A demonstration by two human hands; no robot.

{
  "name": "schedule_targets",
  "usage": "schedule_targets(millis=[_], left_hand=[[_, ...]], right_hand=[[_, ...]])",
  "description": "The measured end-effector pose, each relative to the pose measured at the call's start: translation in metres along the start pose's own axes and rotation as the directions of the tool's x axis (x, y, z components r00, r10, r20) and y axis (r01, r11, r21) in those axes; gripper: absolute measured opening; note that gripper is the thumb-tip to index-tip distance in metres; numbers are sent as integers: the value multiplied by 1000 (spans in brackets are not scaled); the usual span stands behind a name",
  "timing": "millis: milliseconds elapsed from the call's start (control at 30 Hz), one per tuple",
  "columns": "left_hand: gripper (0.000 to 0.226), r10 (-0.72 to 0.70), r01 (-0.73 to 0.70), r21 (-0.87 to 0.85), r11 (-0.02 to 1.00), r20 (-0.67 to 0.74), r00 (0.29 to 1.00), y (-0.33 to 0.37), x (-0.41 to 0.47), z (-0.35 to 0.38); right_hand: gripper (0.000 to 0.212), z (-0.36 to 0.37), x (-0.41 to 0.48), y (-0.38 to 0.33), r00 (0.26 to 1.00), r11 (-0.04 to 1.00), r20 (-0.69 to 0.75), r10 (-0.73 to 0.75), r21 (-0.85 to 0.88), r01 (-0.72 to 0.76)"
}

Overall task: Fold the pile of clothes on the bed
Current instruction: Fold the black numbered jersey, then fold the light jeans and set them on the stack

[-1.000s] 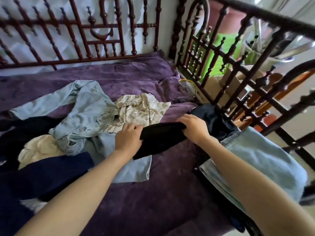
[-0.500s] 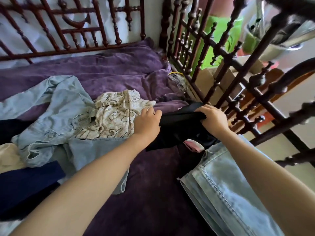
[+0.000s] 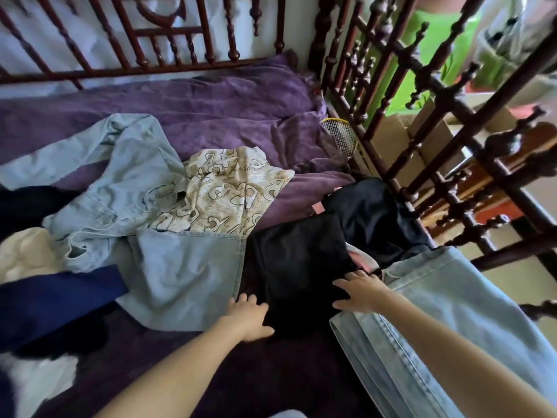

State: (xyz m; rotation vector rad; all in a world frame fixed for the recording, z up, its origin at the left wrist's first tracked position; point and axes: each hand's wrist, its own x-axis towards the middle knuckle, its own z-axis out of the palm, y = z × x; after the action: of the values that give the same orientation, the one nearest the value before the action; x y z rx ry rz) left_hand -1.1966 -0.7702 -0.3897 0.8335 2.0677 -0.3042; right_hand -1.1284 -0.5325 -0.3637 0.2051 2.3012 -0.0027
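Note:
A folded black garment (image 3: 301, 267) lies flat on the purple bed cover (image 3: 211, 104), partly over another dark garment (image 3: 373, 218) by the railing. My left hand (image 3: 248, 316) rests at its near left edge with fingers spread. My right hand (image 3: 358, 292) lies flat on its near right corner, fingers straight. Folded light blue jeans (image 3: 437, 321) sit under my right forearm. The unfolded pile at the left holds a light blue denim piece (image 3: 126, 188), a cream patterned shirt (image 3: 229, 191), a navy item (image 3: 54, 300) and a cream item (image 3: 27, 254).
A dark carved wooden railing (image 3: 428, 125) runs along the bed's right side and a red-brown headboard (image 3: 168, 49) along the back. A small racket head (image 3: 340, 137) pokes up by the railing. Cardboard boxes (image 3: 391, 140) and a green object stand beyond it.
Both hands carried the black garment toward the railing, then set it down flat. They have let go of it and now rest on its near edge with fingers straight.

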Motion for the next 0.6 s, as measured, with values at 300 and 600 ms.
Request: schedule_targets(millis=[300,600], left_hand=[[45,-46,18,-109,994,-255,966,-36,-45,-1],[43,-366,215,-398,892,-356,860,-135,-116,67]], right_hand=[[49,-39,2,-75,978,992,-164,-127,-21,125],[44,-48,1,-185,928,945,-177,-327,-60,322]])
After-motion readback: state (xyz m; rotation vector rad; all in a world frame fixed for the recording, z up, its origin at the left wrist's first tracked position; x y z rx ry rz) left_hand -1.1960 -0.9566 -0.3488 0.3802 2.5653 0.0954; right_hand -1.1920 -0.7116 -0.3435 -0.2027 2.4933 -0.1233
